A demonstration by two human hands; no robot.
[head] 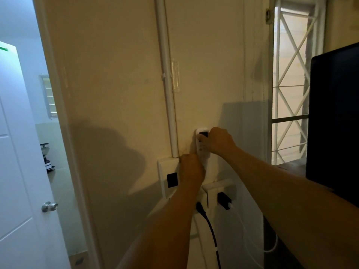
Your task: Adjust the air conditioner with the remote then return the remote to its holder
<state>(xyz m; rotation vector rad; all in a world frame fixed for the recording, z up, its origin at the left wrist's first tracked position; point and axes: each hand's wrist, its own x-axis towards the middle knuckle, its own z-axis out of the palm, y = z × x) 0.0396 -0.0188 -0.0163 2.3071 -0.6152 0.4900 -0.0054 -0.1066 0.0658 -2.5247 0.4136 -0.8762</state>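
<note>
A white air-conditioner remote (201, 147) stands upright against the cream wall, its dark display near the top. My right hand (219, 141) grips the remote's upper part, fingers over the display. My left hand (191, 168) is closed around its lower end, where the holder sits on the wall; the holder itself is hidden behind my fingers. The air conditioner is out of view.
A white conduit pipe (169, 94) runs down to a wall switch box (167, 177). Below are sockets with a black plug (201, 210) and a charger (224, 200). A dark screen (334, 123) stands at the right, a window grille (289, 84) behind it, an open white door (17, 152) at the left.
</note>
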